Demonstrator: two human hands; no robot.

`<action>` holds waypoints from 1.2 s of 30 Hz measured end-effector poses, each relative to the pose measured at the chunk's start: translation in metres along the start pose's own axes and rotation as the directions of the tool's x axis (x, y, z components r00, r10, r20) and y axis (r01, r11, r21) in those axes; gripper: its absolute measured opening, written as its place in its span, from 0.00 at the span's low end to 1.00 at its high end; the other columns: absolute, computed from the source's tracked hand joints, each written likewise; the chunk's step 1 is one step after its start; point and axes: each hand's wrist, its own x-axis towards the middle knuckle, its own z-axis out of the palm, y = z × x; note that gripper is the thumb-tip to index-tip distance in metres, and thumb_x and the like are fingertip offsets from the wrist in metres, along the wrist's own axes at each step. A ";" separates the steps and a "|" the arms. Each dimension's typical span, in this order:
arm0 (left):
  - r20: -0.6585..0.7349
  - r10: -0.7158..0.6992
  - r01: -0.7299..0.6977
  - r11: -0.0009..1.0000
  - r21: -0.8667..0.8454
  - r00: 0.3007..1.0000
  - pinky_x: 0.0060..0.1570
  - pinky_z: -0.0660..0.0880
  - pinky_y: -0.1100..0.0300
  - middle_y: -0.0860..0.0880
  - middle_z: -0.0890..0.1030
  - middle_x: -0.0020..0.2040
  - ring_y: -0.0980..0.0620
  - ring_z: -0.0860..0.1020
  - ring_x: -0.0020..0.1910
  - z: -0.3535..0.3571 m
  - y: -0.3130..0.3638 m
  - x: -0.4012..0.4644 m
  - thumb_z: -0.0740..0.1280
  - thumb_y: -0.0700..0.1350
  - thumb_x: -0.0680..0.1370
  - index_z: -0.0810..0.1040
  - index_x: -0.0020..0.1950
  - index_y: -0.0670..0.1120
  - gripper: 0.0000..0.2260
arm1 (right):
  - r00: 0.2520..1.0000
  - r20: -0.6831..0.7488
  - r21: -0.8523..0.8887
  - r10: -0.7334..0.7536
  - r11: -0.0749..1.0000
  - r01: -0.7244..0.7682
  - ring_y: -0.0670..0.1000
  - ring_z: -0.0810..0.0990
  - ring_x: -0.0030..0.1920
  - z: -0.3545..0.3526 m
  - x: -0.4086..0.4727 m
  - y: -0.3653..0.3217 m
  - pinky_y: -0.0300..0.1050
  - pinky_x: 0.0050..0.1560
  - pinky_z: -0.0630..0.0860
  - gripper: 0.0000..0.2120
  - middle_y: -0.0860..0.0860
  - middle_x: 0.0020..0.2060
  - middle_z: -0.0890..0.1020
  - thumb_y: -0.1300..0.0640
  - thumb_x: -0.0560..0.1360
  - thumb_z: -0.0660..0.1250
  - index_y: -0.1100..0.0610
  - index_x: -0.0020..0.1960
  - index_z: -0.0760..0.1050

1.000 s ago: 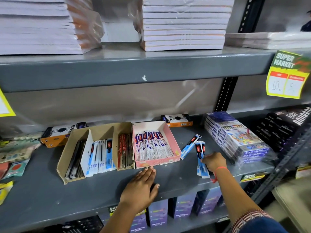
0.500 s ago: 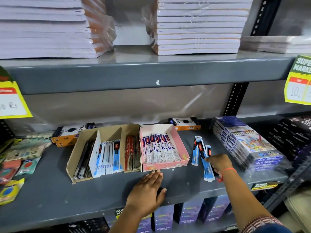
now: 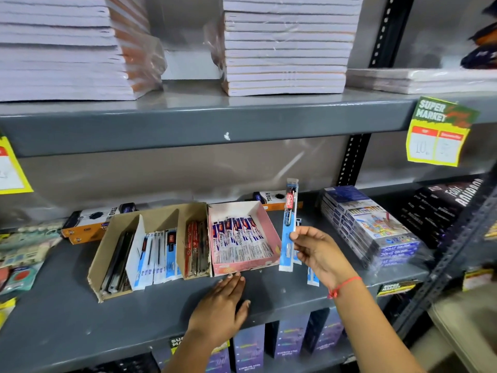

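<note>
**Left hand.** The left hand [image 3: 223, 305] lies palm down on the shelf [image 3: 80, 319] with its fingers straight, holding nothing. The fingertips reach the front wall of the pink box [image 3: 242, 267]; whether they actually touch it cannot be confirmed.

**Loose stock.** One loose pack [image 3: 312, 277] lies on the shelf under the right wrist. Any others are hidden behind the hand.

**Right hand.** The right hand [image 3: 318, 251] pinches a pen pack [image 3: 289, 224] between thumb and fingers, low on its length. The pack stands upright, clear of the shelf and just right of the pink box, with its dark printed end uppermost.

**Pink box.** Similar packs lie in a slanted row inside, printed ends toward the back. There is room at the right of the row.

**Assessment of the step.** The work appears to be returning loose packs to the pink box.
- The pinch sits low, so the long upper end is free to swing. Moving the fingers nearer the middle would likely steady it.
- The top should tip away from the person, so the printed end lands at the back and matches the row.
- The pack should go down flat beside the last one, not across it.
- The box is light card and may slide, so the left hand is best kept against its front wall.

**Further back.** A cardboard box [image 3: 107, 251] of other pens adjoins on the left. A wrapped stack [image 3: 376, 227] stands to the right and notebooks [image 3: 285, 49] sit on the shelf above. None obstructs the move.
</note>
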 end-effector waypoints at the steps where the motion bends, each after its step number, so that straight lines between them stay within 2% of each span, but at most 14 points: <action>1: 0.018 0.005 -0.006 0.999 0.031 1.000 0.68 0.48 0.55 0.49 0.62 0.72 0.50 0.62 0.72 -0.002 0.001 0.000 0.26 0.67 0.69 0.64 0.71 0.45 0.45 | 1.000 0.016 0.001 -0.005 1.000 0.005 0.42 0.75 0.26 0.001 -0.004 0.000 0.29 0.24 0.70 0.11 0.46 0.25 0.81 0.69 0.74 0.65 0.56 0.36 0.77; 3: 0.056 -0.009 0.003 0.995 0.101 0.998 0.63 0.62 0.57 0.48 0.76 0.64 0.52 0.74 0.63 0.000 0.000 0.001 0.33 0.62 0.77 0.75 0.63 0.45 0.38 | 0.999 0.034 -0.002 -0.008 1.000 0.008 0.40 0.75 0.24 0.003 -0.008 0.001 0.29 0.25 0.71 0.11 0.46 0.24 0.81 0.68 0.74 0.66 0.56 0.36 0.77; 5: 0.058 -0.022 0.017 0.995 0.094 0.998 0.57 0.66 0.60 0.50 0.81 0.57 0.54 0.79 0.56 0.001 0.000 0.000 0.37 0.58 0.79 0.80 0.57 0.46 0.34 | 0.999 0.047 -0.008 -0.014 1.000 0.015 0.40 0.75 0.25 0.005 -0.012 0.000 0.29 0.25 0.71 0.11 0.46 0.25 0.81 0.68 0.74 0.66 0.55 0.37 0.78; 7: 0.065 -0.049 0.043 0.995 0.090 0.997 0.61 0.62 0.60 0.49 0.77 0.63 0.54 0.75 0.61 -0.004 0.002 -0.002 0.33 0.61 0.78 0.77 0.61 0.45 0.37 | 0.998 0.063 -0.016 -0.019 1.000 0.020 0.40 0.75 0.26 0.006 -0.015 -0.002 0.29 0.26 0.71 0.11 0.46 0.25 0.82 0.68 0.74 0.66 0.55 0.37 0.78; 9: 0.022 -0.002 0.001 0.998 0.063 1.000 0.67 0.48 0.59 0.50 0.62 0.73 0.53 0.61 0.72 -0.003 0.003 -0.001 0.25 0.67 0.68 0.64 0.71 0.44 0.46 | 0.997 0.078 -0.028 -0.015 0.999 0.017 0.40 0.76 0.26 0.007 -0.017 -0.003 0.29 0.26 0.72 0.10 0.46 0.26 0.82 0.67 0.74 0.67 0.55 0.37 0.78; 11: 0.009 -0.017 0.017 0.998 0.062 1.000 0.67 0.39 0.61 0.49 0.53 0.76 0.52 0.52 0.74 -0.003 0.003 -0.003 0.19 0.69 0.59 0.54 0.74 0.45 0.53 | 0.996 0.089 -0.033 -0.007 0.999 0.010 0.42 0.77 0.27 0.008 -0.017 -0.001 0.30 0.27 0.73 0.10 0.47 0.27 0.83 0.67 0.73 0.67 0.56 0.37 0.78; 17: -0.063 -0.123 0.128 0.987 0.095 0.990 0.66 0.38 0.63 0.49 0.54 0.76 0.53 0.51 0.75 -0.006 -0.013 -0.030 0.16 0.70 0.55 0.52 0.75 0.46 0.57 | 0.990 0.115 -0.045 0.085 0.996 -0.080 0.43 0.79 0.31 0.024 -0.014 0.013 0.33 0.34 0.75 0.10 0.46 0.29 0.84 0.67 0.74 0.66 0.55 0.38 0.78; 21: -0.056 -0.244 0.247 0.967 0.055 0.968 0.70 0.46 0.62 0.50 0.53 0.76 0.54 0.50 0.75 -0.025 -0.038 -0.065 0.18 0.71 0.56 0.52 0.75 0.46 0.56 | 0.985 0.116 -0.123 0.129 0.986 -0.115 0.41 0.79 0.26 0.057 -0.015 0.028 0.32 0.30 0.72 0.11 0.44 0.23 0.83 0.67 0.74 0.67 0.55 0.36 0.76; 24: -0.104 -0.311 0.316 0.948 0.031 0.945 0.70 0.56 0.60 0.50 0.57 0.75 0.54 0.56 0.74 -0.033 -0.065 -0.093 0.32 0.68 0.72 0.57 0.74 0.46 0.40 | 0.985 0.108 -0.191 0.138 0.975 -0.115 0.44 0.76 0.28 0.090 -0.014 0.038 0.33 0.29 0.70 0.11 0.46 0.24 0.80 0.67 0.73 0.68 0.55 0.35 0.76; 27: -0.012 -0.363 0.363 0.929 0.067 0.932 0.53 0.75 0.61 0.50 0.80 0.59 0.53 0.78 0.58 -0.042 -0.096 -0.115 0.35 0.61 0.78 0.79 0.59 0.46 0.37 | 0.984 0.103 -0.222 0.145 0.968 -0.120 0.46 0.73 0.28 0.123 -0.015 0.045 0.34 0.29 0.69 0.12 0.50 0.26 0.77 0.68 0.73 0.67 0.55 0.34 0.74; 29: -0.008 -0.392 0.391 0.914 0.112 0.920 0.47 0.77 0.62 0.52 0.83 0.53 0.55 0.81 0.52 -0.045 -0.113 -0.129 0.35 0.60 0.79 0.82 0.53 0.47 0.37 | 0.987 0.095 -0.248 0.126 0.964 -0.099 0.44 0.71 0.23 0.144 -0.015 0.050 0.32 0.24 0.68 0.12 0.48 0.22 0.77 0.70 0.73 0.67 0.56 0.35 0.73; 32: -0.016 -0.387 0.387 0.921 0.031 0.922 0.65 0.65 0.58 0.49 0.69 0.70 0.51 0.66 0.69 -0.052 -0.133 -0.141 0.24 0.71 0.65 0.68 0.69 0.45 0.51 | 0.993 0.072 -0.311 0.088 0.949 -0.062 0.44 0.69 0.18 0.175 -0.013 0.056 0.30 0.18 0.65 0.14 0.52 0.24 0.76 0.73 0.72 0.65 0.57 0.36 0.70; 34: -0.047 -0.394 0.395 0.919 0.016 0.918 0.70 0.58 0.58 0.50 0.59 0.75 0.53 0.56 0.74 -0.055 -0.149 -0.148 0.20 0.73 0.56 0.58 0.74 0.46 0.57 | 0.998 0.034 -0.426 0.053 0.904 -0.033 0.47 0.69 0.22 0.194 -0.010 0.060 0.32 0.19 0.66 0.15 0.55 0.29 0.75 0.73 0.71 0.66 0.55 0.34 0.69; 36: -0.042 -0.414 0.415 0.910 0.001 0.909 0.69 0.58 0.58 0.50 0.56 0.76 0.54 0.53 0.74 -0.062 -0.158 -0.152 0.29 0.73 0.66 0.55 0.74 0.47 0.47 | 1.000 -0.005 -0.541 0.009 0.841 -0.011 0.50 0.71 0.26 0.209 -0.002 0.065 0.39 0.24 0.70 0.16 0.55 0.31 0.76 0.72 0.70 0.67 0.54 0.31 0.69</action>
